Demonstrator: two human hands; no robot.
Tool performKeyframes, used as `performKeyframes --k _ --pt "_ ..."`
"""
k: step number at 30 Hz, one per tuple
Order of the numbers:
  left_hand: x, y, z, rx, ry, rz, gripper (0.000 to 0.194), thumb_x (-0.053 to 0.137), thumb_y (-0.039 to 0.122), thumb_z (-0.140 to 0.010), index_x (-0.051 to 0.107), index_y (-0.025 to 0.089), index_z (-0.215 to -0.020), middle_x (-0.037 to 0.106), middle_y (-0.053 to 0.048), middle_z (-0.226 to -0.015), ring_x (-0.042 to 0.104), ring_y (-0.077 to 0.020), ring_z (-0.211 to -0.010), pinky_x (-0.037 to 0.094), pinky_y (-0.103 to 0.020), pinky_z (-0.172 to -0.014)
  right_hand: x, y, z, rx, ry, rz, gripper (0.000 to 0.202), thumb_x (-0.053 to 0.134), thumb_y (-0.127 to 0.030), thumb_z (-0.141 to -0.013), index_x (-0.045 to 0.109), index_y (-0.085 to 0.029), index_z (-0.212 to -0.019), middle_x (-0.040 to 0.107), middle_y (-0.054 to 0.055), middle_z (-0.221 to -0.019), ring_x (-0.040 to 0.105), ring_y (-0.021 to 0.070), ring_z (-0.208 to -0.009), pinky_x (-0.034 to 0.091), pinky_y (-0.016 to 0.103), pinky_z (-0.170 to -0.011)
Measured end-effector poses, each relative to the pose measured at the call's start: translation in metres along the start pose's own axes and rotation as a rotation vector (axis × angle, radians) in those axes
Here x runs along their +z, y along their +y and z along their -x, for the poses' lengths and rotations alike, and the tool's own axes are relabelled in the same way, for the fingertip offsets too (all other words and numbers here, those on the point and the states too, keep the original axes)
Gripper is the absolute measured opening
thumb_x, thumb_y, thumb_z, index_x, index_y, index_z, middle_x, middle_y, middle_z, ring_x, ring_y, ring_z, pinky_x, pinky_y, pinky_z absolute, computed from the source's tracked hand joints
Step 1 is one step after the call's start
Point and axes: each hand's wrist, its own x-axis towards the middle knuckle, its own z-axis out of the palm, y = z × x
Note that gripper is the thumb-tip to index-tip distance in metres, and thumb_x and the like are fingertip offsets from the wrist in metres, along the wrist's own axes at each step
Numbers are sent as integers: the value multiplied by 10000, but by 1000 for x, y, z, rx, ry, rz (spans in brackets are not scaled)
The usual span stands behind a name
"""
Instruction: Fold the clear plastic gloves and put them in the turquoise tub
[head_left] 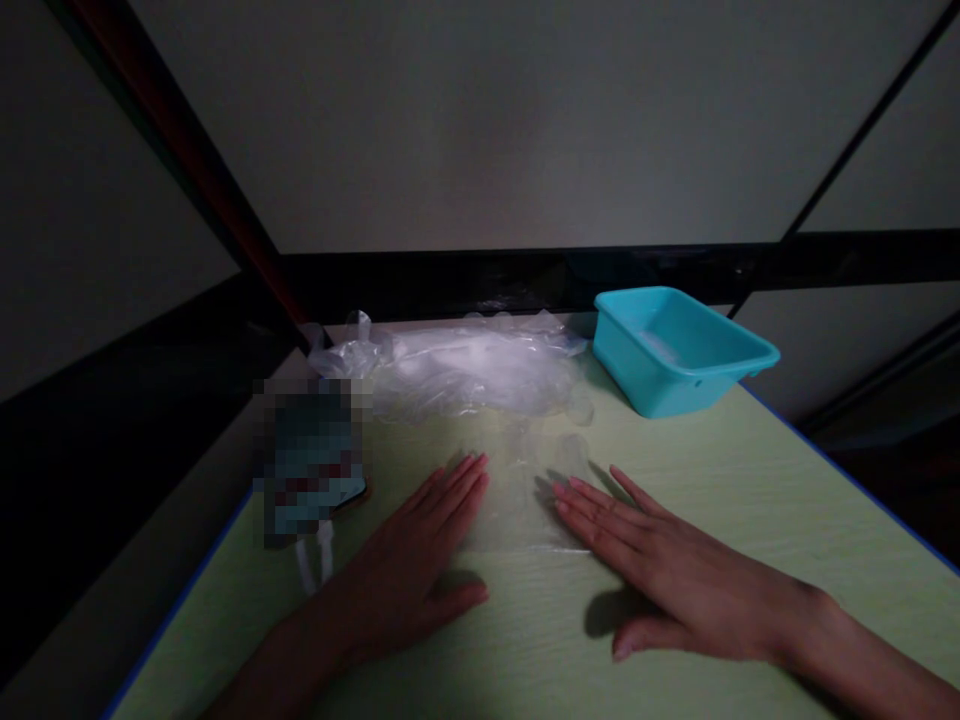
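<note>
A thin, see-through disposable plastic glove (517,505) lies flat on the table, its finger-like tips pointing away from me. My left hand (420,550) is palm down, with its fingertips at the glove's left side. Over on the right side, my right hand (645,550) reaches in with straight fingers and casts a shadow beneath it. Both hands are open, thumbs apart from the fingers, and neither grips anything. Whether the fingertips press on the film or hover just above it, I cannot tell. Behind the glove lies a crumpled heap of clear plastic gloves (480,365).
A turquoise plastic basket (660,395) stands at the back right of the pale green table (547,660). At the left is a phone (352,490), mostly blurred out, with a white strap (315,560) beside it. A light panel wall (480,130) rises behind the table.
</note>
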Motion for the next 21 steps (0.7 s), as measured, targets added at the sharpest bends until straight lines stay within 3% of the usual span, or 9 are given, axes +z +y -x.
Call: performKeyframes --k 4,12,16,19,21 --pt "-3 2 0 34 -20 35 811 460 498 -812 -19 200 -1395 90 -99 -1465 112 -251 -1327 147 -428 -1066 -6 3 1 8 55 51 839 401 -576 -815 3 -117 -1394 117 142 -1434 115 274 -1312 69 519 -1053" --pt "-1 5 -2 1 -75 52 776 449 504 -815 8 233 -1393 128 -91 -1459 131 -236 -1325 131 -436 -1065 12 16 5 20 90 109 813 386 -570 -826 36 -107 -1396 153 178 -1420 176 276 -1303 90 531 -1049" --pt "-2 5 -2 8 -62 32 794 471 478 -814 -12 229 -1393 124 -84 -1461 132 -226 -1326 140 -425 -1067 11 18 4 22 110 129 809 392 -572 -823 72 -98 -1396 196 176 -1417 201 278 -1298 104 523 -1051" --pt "-1 6 -2 31 6 -8 768 489 425 -819 32 210 -1397 156 -80 -1457 158 -228 -1321 158 -419 -1071 3 14 2 0 120 185 686 415 -535 -836 260 -118 -1358 320 143 -1384 266 269 -1276 142 498 -1050" --pt "-1 6 -2 37 72 -34 701 493 354 -829 104 208 -1394 221 -72 -1443 208 -230 -1308 183 -417 -1068 -2 10 0 -23 131 215 456 428 -437 -873 463 -150 -1226 476 98 -1273 389 239 -1191 214 446 -1031"
